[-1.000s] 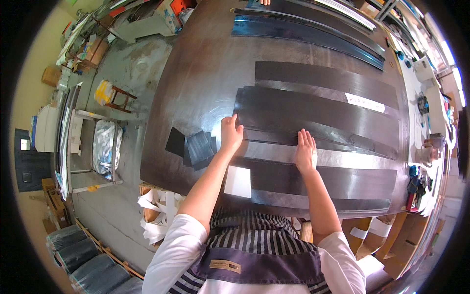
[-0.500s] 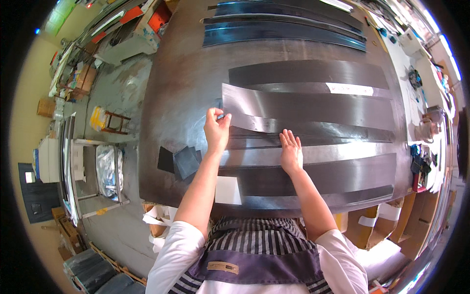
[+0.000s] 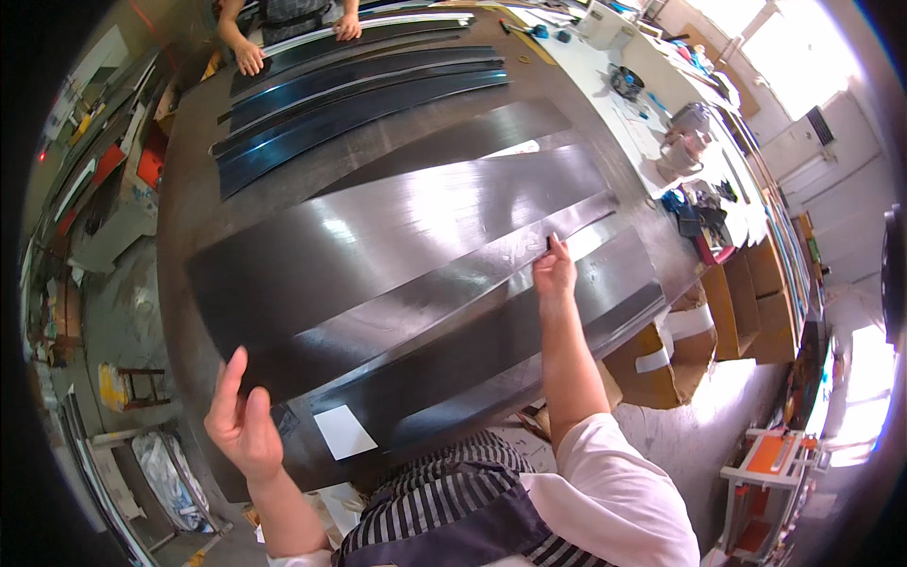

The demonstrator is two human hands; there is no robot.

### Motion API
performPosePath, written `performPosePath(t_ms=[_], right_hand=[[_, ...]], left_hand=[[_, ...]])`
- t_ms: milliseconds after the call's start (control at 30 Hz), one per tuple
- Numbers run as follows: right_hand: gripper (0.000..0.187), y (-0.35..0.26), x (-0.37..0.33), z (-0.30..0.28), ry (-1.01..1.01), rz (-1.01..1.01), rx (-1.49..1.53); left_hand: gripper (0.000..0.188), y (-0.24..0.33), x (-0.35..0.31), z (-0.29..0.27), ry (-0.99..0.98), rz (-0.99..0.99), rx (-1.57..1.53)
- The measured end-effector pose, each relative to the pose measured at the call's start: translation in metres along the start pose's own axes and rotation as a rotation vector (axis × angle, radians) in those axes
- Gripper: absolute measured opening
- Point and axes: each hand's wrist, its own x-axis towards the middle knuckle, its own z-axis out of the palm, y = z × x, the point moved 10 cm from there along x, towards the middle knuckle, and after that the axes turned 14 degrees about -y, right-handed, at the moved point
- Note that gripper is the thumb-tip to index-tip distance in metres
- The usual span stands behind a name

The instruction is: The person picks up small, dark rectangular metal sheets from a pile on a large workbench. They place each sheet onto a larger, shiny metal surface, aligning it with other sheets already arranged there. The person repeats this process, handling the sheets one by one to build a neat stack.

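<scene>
A long, glossy black sheet [image 3: 406, 222] lies slantwise across the table, with a paler band along its near edge. My right hand [image 3: 556, 271] pinches this near edge toward its right end, fingers closed. By the sheet's left end is my left hand [image 3: 246, 425], thumb and index finger apart and nothing visible between them. Whether its fingers touch the sheet I cannot tell. More dark strips [image 3: 491, 331] lie under and in front of the sheet, with a white card [image 3: 344, 432] on them near the table's front edge.
Across the table [image 3: 189, 208], a co-worker's hands [image 3: 249, 59] rest near several dark blue-black strips [image 3: 359, 113]. Cluttered white worktops [image 3: 605, 113] line the right side. Cardboard boxes [image 3: 661, 354] stand at the right front, below the table edge.
The view has turned. My left hand has let go of the sheet's corner and opened. My right hand, flat before, now pinches the edge. The sheet lies slanted, and the co-worker has come into view.
</scene>
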Motion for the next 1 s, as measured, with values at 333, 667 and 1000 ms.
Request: performPosePath(t_ms=[333, 667, 1000], right_hand=[[0.062, -0.073, -0.152, -0.091, 0.287, -0.099, -0.662], [0.049, -0.064, -0.184, -0.199, 0.339, -0.022, -1.070], [0.078, -0.071, -0.179, -0.177, 0.437, 0.032, -1.449]], left_hand=[[0.023, -0.166, -0.192, -0.025, 0.115, -0.612, 0.313], [0.031, -0.186, -0.236, -0.014, 0.130, -0.458, 0.626], [0.030, -0.197, -0.244, -0.012, 0.126, -0.456, 0.607]])
